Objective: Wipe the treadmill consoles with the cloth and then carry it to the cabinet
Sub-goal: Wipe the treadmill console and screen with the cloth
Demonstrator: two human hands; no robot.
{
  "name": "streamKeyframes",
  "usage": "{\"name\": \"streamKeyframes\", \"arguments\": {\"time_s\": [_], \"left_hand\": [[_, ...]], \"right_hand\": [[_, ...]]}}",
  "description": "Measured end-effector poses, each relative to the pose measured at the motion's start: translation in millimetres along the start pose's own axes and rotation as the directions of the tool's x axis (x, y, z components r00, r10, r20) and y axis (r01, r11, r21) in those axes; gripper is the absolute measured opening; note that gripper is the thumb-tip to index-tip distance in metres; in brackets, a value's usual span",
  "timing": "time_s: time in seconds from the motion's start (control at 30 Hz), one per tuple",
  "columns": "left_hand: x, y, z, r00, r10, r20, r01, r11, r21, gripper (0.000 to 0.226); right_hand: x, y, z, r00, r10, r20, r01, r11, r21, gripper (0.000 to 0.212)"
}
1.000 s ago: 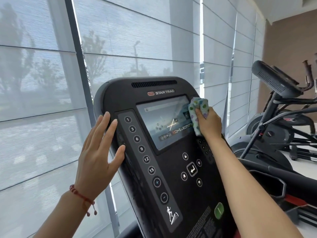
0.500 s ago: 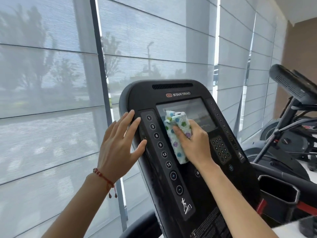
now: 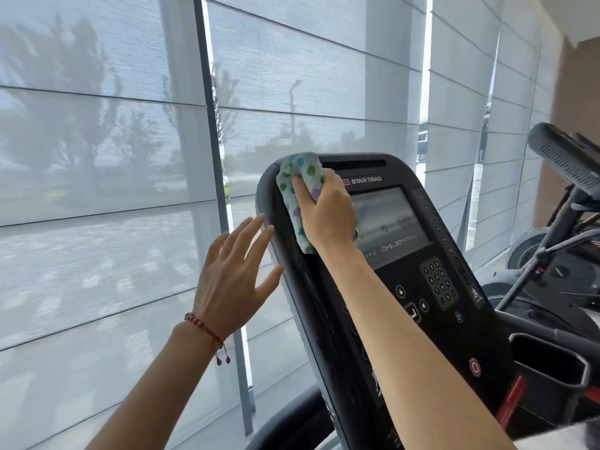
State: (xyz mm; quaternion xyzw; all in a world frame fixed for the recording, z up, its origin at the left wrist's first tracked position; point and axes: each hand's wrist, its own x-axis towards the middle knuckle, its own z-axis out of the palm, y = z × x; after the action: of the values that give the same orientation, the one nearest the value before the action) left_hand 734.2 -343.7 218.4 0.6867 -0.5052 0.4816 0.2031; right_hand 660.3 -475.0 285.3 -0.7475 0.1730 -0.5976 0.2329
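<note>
Cloth (image 3: 301, 181) is pressing against the treadmill console's (image 3: 422, 287) upper-left corner at frame centre, bunched in the right hand (image 3: 324, 216); left hand (image 3: 232, 271), fingers spread wide, is touching its edge.

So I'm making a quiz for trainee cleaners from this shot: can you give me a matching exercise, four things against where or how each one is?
Things:
1. cloth
2. left hand
3. bracelet
4. keypad

States:
A. on the left wrist
B. below the screen, uncovered
C. pressed on the console's top left corner
D. open, fingers spread at the console's left edge

Pairs: 1-C, 2-D, 3-A, 4-B
</note>
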Motion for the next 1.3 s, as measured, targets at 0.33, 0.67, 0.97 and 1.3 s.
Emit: {"name": "streamKeyframes", "arguments": {"time_s": [0.33,0.67,0.97,1.3], "left_hand": [[-20,10,-3,0.999,-0.033,0.003,0.033,0.998,-0.056,0.053],[-27,38,6,0.995,0.087,0.041,-0.082,0.991,-0.108,0.049],[-34,43,9,0.992,0.104,0.078,-0.096,0.991,-0.097,0.052],[-40,60,14,0.994,0.106,0.038,-0.099,0.985,-0.144,0.049]], "right_hand": [[-75,16,-19,0.997,-0.081,-0.01,0.081,0.996,-0.047,0.044],[-151,54,-57,0.989,0.138,-0.058,-0.138,0.99,0.007,0.044],[-147,52,-56,0.962,0.236,-0.136,-0.244,0.969,-0.046,0.037],[-153,66,-63,0.987,0.146,-0.059,-0.148,0.989,-0.018,0.047]]}}
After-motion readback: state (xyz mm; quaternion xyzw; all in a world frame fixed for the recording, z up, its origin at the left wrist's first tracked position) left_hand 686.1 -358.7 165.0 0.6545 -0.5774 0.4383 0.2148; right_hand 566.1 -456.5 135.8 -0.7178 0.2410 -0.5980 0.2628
